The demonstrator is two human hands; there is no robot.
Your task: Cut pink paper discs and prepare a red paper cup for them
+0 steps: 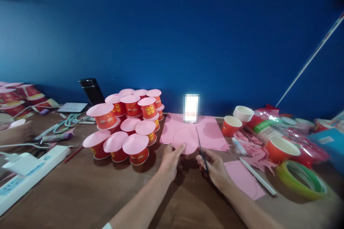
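Between thumb and fingers, my left hand point(172, 159) pinches a round pink paper disc point(186, 139) by its lower left edge. My right hand point(213, 166) grips a pair of dark scissors point(200, 145), the blades pointing away from me along the disc's right side. I cannot tell whether the blades touch the disc. Behind it lies a stack of pink paper sheets point(169, 125). Right of my right hand is a pink sheet with a drawn circle point(240, 177), partly covered by a white pen point(259, 177).
Red paper cups topped with pink discs point(135, 145) stand stacked at left. A power strip point(51, 161) and another person's hand point(18, 132) are farther left. At right are red cups point(231, 125), pink scraps point(259, 150), a glue stick point(239, 146) and a tape roll point(301, 180).
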